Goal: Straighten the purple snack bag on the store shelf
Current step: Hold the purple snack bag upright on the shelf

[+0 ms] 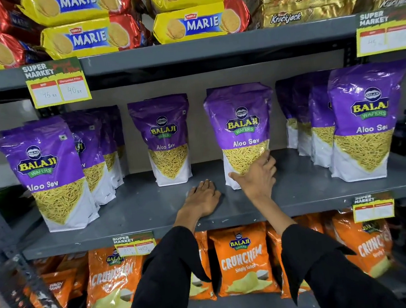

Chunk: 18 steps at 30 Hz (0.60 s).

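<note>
A purple Aloo Sev snack bag (241,129) stands upright on the grey middle shelf (152,210), right of centre. My right hand (257,175) grips its lower front, thumb on the bag's left bottom edge and fingers wrapped round its right side. My left hand (202,198) lies flat, palm down, on the bare shelf just left of that bag, touching no package. Both arms wear black sleeves.
More purple Aloo Sev bags stand to the left (47,171), at centre (166,137) and to the right (365,122). Marie biscuit packs (87,36) and gold Krackjack packs (307,12) fill the shelf above; orange Crunchem bags (242,260) sit below. Price tags (58,83) hang from shelf edges.
</note>
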Available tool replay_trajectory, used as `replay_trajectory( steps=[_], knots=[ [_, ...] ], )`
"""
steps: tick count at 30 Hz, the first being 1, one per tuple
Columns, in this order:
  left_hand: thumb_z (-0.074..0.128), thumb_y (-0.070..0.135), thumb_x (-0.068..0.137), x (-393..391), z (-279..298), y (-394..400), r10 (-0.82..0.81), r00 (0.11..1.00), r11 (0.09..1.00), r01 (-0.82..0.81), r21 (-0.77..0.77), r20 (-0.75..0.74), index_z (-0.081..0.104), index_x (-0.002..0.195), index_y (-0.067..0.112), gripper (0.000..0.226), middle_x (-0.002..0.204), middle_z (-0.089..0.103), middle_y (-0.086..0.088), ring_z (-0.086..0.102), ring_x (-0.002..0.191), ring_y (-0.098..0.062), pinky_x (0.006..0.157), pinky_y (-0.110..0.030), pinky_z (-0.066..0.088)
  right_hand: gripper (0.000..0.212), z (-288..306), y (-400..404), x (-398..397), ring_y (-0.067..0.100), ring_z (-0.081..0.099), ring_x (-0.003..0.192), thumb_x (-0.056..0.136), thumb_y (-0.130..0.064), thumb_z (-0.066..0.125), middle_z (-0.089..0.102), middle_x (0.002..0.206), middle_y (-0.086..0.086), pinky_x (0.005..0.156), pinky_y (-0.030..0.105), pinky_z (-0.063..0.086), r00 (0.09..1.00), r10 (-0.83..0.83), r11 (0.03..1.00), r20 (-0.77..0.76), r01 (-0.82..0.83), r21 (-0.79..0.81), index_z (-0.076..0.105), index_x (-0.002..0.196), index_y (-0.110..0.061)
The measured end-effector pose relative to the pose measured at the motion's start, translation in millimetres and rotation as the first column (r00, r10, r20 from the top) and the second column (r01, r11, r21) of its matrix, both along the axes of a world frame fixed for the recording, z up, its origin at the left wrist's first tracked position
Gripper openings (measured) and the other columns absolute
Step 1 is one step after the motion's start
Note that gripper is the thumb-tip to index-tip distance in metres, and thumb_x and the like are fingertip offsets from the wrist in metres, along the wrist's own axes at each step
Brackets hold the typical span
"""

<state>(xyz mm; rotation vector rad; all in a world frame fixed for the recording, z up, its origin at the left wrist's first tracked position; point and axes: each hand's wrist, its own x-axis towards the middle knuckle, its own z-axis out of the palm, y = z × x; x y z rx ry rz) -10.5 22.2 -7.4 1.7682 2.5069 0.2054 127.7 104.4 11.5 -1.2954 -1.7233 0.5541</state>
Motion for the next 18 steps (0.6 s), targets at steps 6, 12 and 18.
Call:
replay_trajectory(
  steps=[6, 12, 18],
  knots=[
    [0.02, 0.037, 0.106, 3, 0, -1, 0.013, 1.0, 1.0, -0.013, 0.003, -0.005, 0.012, 0.159, 0.005, 0.062, 0.169, 0.009, -0.012, 0.007, 0.157, -0.024, 0.127, -0.044, 0.007, 0.132, -4, -23, 23, 0.042, 0.034, 0.136, 0.063, -0.051, 0.089, 0.028, 0.15, 0.021, 0.102, 0.059, 0.04, 1.0, 0.004, 1.0, -0.003, -0.004, 0.029, 0.009, 0.155, -0.001],
    [0.021, 0.039, 0.106, 0, -3, 2, 0.001, 1.0, 1.0, -0.001, 0.012, -0.012, 0.013, 0.159, 0.006, 0.063, 0.169, 0.009, -0.012, 0.008, 0.157, -0.025, 0.127, -0.045, 0.008, 0.127, -10, -42, 43, 0.04, 0.035, 0.137, 0.062, -0.06, 0.085, 0.031, 0.149, 0.019, 0.104, 0.057, 0.04, 1.0, -0.02, 0.997, 0.017, 0.018, 0.069, 0.013, 0.154, -0.008],
    [0.025, 0.039, 0.105, -5, -6, 5, -0.001, 1.0, 1.0, 0.001, 0.022, -0.029, 0.027, 0.154, 0.006, 0.059, 0.165, 0.022, -0.014, 0.016, 0.154, -0.028, 0.124, -0.048, 0.015, 0.125, -14, -54, 55, 0.037, 0.037, 0.135, 0.061, -0.06, 0.086, 0.034, 0.147, 0.016, 0.102, 0.058, 0.042, 0.999, -0.034, 0.995, 0.006, 0.033, 0.098, 0.016, 0.153, -0.011]
  ],
)
